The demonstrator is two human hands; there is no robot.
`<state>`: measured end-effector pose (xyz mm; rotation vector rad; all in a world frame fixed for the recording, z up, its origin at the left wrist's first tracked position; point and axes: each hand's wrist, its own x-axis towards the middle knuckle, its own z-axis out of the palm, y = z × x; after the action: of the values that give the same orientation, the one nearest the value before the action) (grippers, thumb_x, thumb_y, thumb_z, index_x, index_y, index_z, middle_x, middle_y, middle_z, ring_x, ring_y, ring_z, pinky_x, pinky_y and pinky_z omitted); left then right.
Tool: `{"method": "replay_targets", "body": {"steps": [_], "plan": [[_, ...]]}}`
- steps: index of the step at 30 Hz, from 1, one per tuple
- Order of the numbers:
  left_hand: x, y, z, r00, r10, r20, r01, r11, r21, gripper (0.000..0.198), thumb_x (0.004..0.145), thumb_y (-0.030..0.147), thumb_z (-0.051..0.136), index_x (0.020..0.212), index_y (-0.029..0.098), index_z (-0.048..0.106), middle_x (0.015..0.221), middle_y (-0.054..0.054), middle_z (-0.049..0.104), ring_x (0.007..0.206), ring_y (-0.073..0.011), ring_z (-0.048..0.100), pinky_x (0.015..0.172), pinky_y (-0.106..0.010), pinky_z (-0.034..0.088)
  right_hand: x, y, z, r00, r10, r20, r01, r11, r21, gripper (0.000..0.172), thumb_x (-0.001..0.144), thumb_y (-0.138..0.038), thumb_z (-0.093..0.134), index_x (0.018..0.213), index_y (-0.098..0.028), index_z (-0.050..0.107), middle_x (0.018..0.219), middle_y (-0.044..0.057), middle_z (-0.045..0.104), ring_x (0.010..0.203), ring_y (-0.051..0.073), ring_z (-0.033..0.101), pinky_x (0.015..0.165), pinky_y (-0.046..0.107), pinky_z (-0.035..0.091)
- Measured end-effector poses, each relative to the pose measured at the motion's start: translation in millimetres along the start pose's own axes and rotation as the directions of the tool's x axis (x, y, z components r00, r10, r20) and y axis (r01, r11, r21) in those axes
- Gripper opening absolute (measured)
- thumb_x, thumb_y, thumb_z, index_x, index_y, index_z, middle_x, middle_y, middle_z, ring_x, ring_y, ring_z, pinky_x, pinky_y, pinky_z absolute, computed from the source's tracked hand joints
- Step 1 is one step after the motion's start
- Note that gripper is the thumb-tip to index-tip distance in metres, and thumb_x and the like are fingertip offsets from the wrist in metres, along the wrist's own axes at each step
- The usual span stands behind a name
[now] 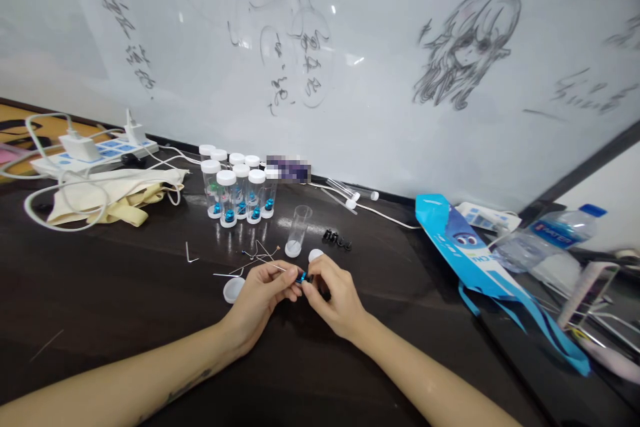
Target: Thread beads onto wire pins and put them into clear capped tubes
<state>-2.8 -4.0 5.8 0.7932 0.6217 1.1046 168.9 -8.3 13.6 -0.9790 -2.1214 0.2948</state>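
My left hand (265,290) and my right hand (334,290) meet over the dark table, fingertips pinching a small blue and black metallic part (303,277) between them. Its exact kind is too small to tell. By the left fingers lie several thin wire-like pieces (260,255). Left of that hand rests a white cap (233,290); a second white cap (315,255) sits just behind the right fingers. Beyond the hands an uncapped clear tube (299,230) stands upright. To its right is a row of small black curled pieces (337,239).
Several white-capped clear tubes (227,197) with blue parts inside stand at the back. An L-shaped hex key (189,253) lies at left. Farther out are a cloth bag (115,193), a power strip (107,149), a blue bag (460,247) and a water bottle (563,230).
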Motion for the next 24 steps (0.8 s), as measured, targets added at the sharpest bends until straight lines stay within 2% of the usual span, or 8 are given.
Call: {"method": "replay_targets", "body": {"steps": [3,5,11,14,19,21,24], "plan": [[0.1,0.3,0.8,0.999,-0.003,0.032,0.002,1.0,0.027,0.017,0.074,0.03,0.078,0.075,0.013,0.074,0.063,-0.003,0.067,0.059,-0.0106,0.057,0.062,-0.021,0.046,-1.5,2.2,0.1,0.999,0.024,0.024,-0.023,0.999,-0.04,0.027,0.097,-0.024,0.042,0.071,-0.02,0.047,0.065,-0.001,0.046,0.057,0.013,0.045,0.057,0.027,0.036],[0.3,0.3,1.0,0.999,0.001,0.041,-0.003,0.999,0.032,0.017,0.074,0.029,0.077,0.076,0.013,0.074,0.064,-0.003,0.068,0.059,-0.0103,0.057,0.062,-0.02,0.046,-2.1,2.4,0.3,0.999,0.027,0.02,-0.026,0.998,-0.054,0.03,0.097,-0.024,0.041,0.068,-0.019,0.047,0.064,-0.001,0.045,0.056,0.012,0.044,0.057,0.027,0.036],[0.4,-0.6,0.0,1.0,0.011,-0.004,-0.011,1.0,-0.007,0.017,0.074,0.03,0.078,0.076,0.013,0.073,0.063,-0.002,0.067,0.059,-0.0095,0.057,0.063,-0.019,0.046,-0.3,-0.6,1.0,1.0,-0.002,-0.021,0.002,0.999,-0.04,0.004,0.092,-0.023,0.05,0.09,-0.02,0.051,0.079,0.002,0.054,0.063,0.014,0.05,0.059,0.026,0.041],[0.9,-0.8,-0.2,1.0,0.005,-0.01,-0.005,1.0,-0.01,0.018,0.073,0.03,0.079,0.076,0.014,0.073,0.063,-0.002,0.067,0.059,-0.0096,0.057,0.063,-0.019,0.046,0.4,-0.5,0.8,1.0,-0.012,-0.017,0.011,0.999,-0.031,0.005,0.092,-0.023,0.05,0.09,-0.02,0.052,0.078,0.002,0.054,0.065,0.014,0.051,0.06,0.026,0.042],[2.1,-1.1,-0.2,1.0,0.002,0.016,-0.002,1.0,0.01,0.017,0.074,0.029,0.078,0.078,0.013,0.074,0.064,-0.003,0.068,0.059,-0.0096,0.057,0.062,-0.019,0.046,-0.1,0.3,-0.5,0.999,0.035,0.022,-0.033,0.997,-0.063,0.028,0.098,-0.026,0.041,0.071,-0.019,0.049,0.065,0.0,0.047,0.058,0.013,0.046,0.058,0.027,0.038],[2.2,-0.8,-0.2,1.0,0.004,0.005,-0.004,1.0,0.003,0.016,0.074,0.029,0.078,0.078,0.013,0.074,0.064,-0.003,0.068,0.059,-0.0096,0.057,0.062,-0.019,0.046,-0.2,-0.2,-0.7,0.999,0.034,0.016,-0.033,0.998,-0.059,0.025,0.097,-0.026,0.043,0.074,-0.019,0.05,0.067,0.0,0.048,0.059,0.014,0.047,0.058,0.027,0.038],[1.9,-0.2,-0.4,1.0,0.006,-0.015,-0.006,1.0,-0.019,0.016,0.073,0.028,0.078,0.077,0.013,0.074,0.063,-0.002,0.067,0.059,-0.0094,0.057,0.063,-0.019,0.047,0.3,-1.3,-0.4,1.0,0.015,0.0,-0.015,0.999,-0.037,0.008,0.093,-0.024,0.049,0.087,-0.02,0.052,0.076,0.002,0.053,0.063,0.015,0.049,0.06,0.027,0.04]]}}
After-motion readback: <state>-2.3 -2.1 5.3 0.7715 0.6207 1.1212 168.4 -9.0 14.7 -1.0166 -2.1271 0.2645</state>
